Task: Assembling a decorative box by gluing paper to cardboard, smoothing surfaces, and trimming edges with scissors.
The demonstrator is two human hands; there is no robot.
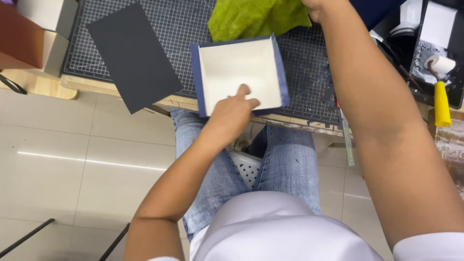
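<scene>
1. Lap first: white shirt and jeans fill the bottom of the view, w/ a white perforated stool seat showing between my knees.
2. L hand sits on the near edge of the shallow open box, white inside, blue wrap outside. Index finger is stretched out and pressing the white floor, other fingers curled loose; it grips nothing.
3. Box rests on the gridded cutting mat at the bench's front edge, near wall about level w/ the edge. Risk: if I press hard near that wall, box could tip or slide off toward my lap.
4. R hand is up at the top border, mostly cut off, touching the green cloth. Can't tell if those fingers are closed on it.
5. Cloth lies just behind the box's far wall. Risk: dragging it fwd could nudge the box, since only one finger steadies it.
6. Dark card sheet overhangs the bench edge at left; a bump could drop it to the tiled floor.
7. Yellow-handled roller lies in a black tray at right, near my R forearm. Risk: a wide elbow swing could knock it.
</scene>
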